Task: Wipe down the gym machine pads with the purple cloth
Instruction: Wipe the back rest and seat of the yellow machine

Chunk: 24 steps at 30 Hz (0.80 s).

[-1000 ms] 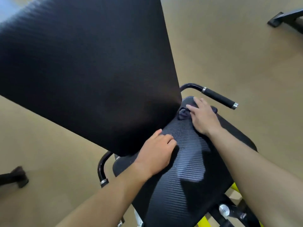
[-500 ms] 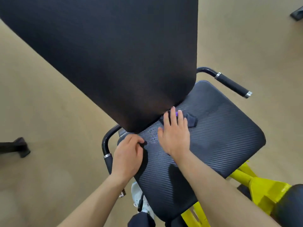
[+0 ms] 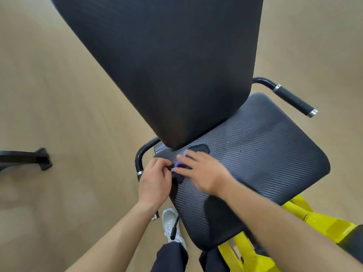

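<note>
The black ribbed seat pad [image 3: 261, 154] lies below the tall black back pad [image 3: 176, 65]. The purple cloth [image 3: 179, 169] sits bunched on the seat's rear left corner, mostly covered. My right hand [image 3: 200, 171] presses flat on the cloth, fingers spread and pointing left. My left hand [image 3: 155, 179] rests on the seat's left edge, its fingertips touching the cloth's left end. A dark wet patch [image 3: 198, 148] shows just behind my right hand.
Black handles stick out at the seat's right [image 3: 294, 101] and left [image 3: 140, 160]. The yellow machine frame [image 3: 306, 216] runs lower right. My white shoe [image 3: 170, 222] and dark trouser legs stand below the seat. A black machine foot [image 3: 29, 159] lies on the tan floor, left.
My right hand has slid the cloth leftward along the seat's rear edge, from the right corner to the left corner. My left hand stayed at the left edge and now touches the cloth.
</note>
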Motion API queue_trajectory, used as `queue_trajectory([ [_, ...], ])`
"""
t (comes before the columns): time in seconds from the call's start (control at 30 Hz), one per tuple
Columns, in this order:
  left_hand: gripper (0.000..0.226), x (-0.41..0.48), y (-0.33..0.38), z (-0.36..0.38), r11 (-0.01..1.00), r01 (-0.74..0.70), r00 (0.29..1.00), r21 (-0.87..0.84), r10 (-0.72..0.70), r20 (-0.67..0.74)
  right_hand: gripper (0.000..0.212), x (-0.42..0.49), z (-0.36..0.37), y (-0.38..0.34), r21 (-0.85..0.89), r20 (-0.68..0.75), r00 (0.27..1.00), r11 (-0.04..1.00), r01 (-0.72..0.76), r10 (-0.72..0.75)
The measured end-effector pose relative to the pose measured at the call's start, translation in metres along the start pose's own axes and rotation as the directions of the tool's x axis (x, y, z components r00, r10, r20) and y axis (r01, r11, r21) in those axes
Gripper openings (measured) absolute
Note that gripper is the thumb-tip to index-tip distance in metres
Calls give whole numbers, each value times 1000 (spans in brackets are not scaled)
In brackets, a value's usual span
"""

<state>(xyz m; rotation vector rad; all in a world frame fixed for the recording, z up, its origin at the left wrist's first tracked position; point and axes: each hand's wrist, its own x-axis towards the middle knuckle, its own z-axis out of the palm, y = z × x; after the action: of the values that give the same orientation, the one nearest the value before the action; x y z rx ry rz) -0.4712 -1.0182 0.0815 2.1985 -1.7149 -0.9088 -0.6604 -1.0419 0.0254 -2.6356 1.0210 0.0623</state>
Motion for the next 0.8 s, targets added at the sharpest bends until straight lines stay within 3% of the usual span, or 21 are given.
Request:
queue_trajectory([
  [0.1,21,3,15,10,997,-30,999,-72,32,18,45,-31,-11,64,-103,-127,975,975,-196,183],
  [0.17,21,4,21,16,994,-54,998,-98,55,15,46,-59,-14,104,-97,-180,892,895,-436,415],
  [0.23,20,2,23,19,992,-70,997,-108,71,12,47,-84,-21,129,-19,-189,721,732,-681,666],
  [0.33,20,-5,18,14,992,-64,998,-112,65,9,45,-74,-28,107,113,-159,385,404,-908,909],
  [0.37,20,-8,15,10,992,-51,999,-115,53,11,46,-59,-29,84,132,-175,351,375,-918,920],
  [0.4,20,-11,12,6,992,-32,999,-120,33,13,48,-42,-26,54,132,-187,393,420,-898,900],
  [0.5,20,-22,-1,-13,993,17,1000,-121,-16,9,48,10,-1,-49,174,-61,645,644,-745,762],
  [0.6,20,-30,-17,-42,994,50,998,-99,-52,-19,42,36,3,-133,273,19,782,749,-604,623],
  [0.67,21,-37,-27,-64,992,80,997,-95,-82,-17,29,40,-9,-151,286,168,867,818,-499,470],
  [0.73,21,-43,-35,-89,993,96,995,-69,-96,1,27,42,-28,-154,354,264,887,817,-455,379],
  [0.8,27,-50,-41,-109,997,81,992,8,-81,98,36,39,-56,-156,533,335,836,644,-549,435],
])
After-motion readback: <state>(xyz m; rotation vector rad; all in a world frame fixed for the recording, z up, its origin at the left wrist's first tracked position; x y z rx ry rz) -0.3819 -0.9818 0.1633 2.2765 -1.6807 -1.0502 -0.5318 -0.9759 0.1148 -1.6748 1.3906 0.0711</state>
